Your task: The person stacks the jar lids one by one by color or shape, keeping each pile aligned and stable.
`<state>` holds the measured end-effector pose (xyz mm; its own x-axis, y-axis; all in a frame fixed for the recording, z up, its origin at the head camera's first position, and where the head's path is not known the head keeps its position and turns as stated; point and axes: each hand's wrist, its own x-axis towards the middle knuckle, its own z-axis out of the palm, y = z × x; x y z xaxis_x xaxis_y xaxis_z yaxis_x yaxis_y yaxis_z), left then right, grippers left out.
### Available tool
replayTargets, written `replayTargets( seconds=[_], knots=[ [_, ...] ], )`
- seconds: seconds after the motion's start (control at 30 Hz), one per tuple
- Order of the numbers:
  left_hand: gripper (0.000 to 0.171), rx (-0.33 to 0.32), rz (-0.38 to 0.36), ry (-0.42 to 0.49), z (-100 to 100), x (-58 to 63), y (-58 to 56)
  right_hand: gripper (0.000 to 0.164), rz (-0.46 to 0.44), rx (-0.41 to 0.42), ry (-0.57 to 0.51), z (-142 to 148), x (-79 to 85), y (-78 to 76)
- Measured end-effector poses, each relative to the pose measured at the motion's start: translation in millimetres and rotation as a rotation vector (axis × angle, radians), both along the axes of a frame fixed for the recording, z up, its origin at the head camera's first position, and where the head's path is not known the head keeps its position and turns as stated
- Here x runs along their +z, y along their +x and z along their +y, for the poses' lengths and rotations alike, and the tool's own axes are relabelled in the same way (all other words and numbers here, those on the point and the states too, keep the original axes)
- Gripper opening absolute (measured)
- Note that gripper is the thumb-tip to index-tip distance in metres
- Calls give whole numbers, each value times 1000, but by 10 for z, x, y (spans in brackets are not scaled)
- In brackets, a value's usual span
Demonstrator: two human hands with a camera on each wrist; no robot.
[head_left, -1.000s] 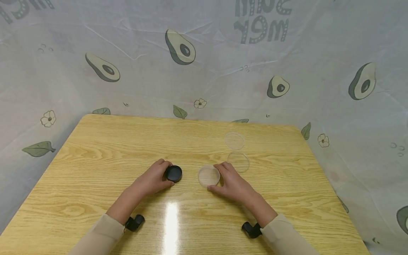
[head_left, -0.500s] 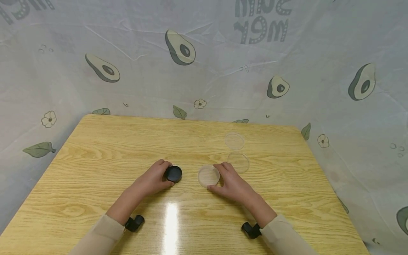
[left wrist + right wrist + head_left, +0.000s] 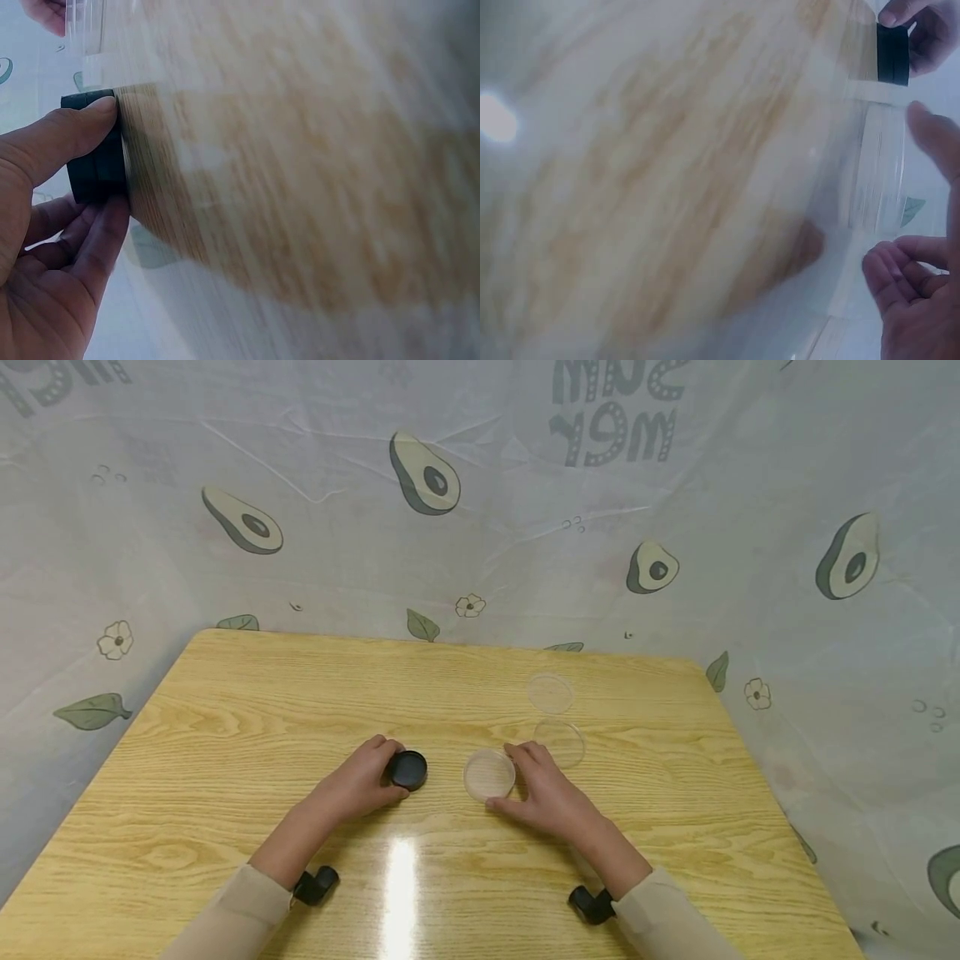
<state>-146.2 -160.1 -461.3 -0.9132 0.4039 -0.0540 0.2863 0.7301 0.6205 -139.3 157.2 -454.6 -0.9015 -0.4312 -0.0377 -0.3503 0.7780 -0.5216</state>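
Observation:
My left hand (image 3: 367, 785) holds a short black cylinder (image 3: 409, 771) on the table, thumb on one side and fingers on the other. Its top is recessed inside a raised rim, and a seam runs round its side in the left wrist view. To its right lies a clear, round, shallow dish (image 3: 489, 775), like a petri dish, with layered edges in the right wrist view. Around the dish's right side my right hand (image 3: 547, 793) stands with thumb and fingers spread. A small gap shows between its fingertips (image 3: 877, 259) and the dish.
Two more clear round pieces lie behind the right hand: a nearer disc (image 3: 559, 743) and a farther disc (image 3: 550, 693). The wooden table (image 3: 225, 718) meets a patterned cloth backdrop (image 3: 480, 543). Light glares off the table's front (image 3: 399, 893).
The right hand's thumb and fingers have eased slightly away from the clear dish. The left hand and black cylinder stay in place.

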Motion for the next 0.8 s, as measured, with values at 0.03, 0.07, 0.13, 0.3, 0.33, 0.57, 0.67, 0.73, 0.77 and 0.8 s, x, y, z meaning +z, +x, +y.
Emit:
replayTargets(
  seconds=[0.03,0.07,0.13,0.3,0.33,0.57,0.67,0.73,0.77,0.8],
  knots=[
    [50,1,-2,1,1,0,0,89,6,-5,-5,10,7,-2],
    [50,0,-3,0,1,0,0,89,16,-10,-9,23,14,-7],
    [50,-1,-2,0,2,1,0,88,38,-21,-18,57,34,-24],
    [50,-3,1,1,1,6,-1,85,75,-58,-35,193,71,-97],
    [50,-4,3,0,-1,5,-1,85,79,-67,-32,227,73,-113],
    [50,-3,5,-1,-3,-1,-4,86,72,-132,-28,481,73,-230],
    [51,-2,5,-3,-1,-3,-5,86,57,-160,-21,583,56,-274],
    [51,-2,6,-5,0,-3,-5,87,47,-176,-20,641,48,-301],
    [51,-3,7,-6,0,-3,-5,88,40,-183,-18,668,43,-314],
    [51,-3,7,-6,0,-4,-5,89,36,-189,-14,695,35,-328]
  ],
)
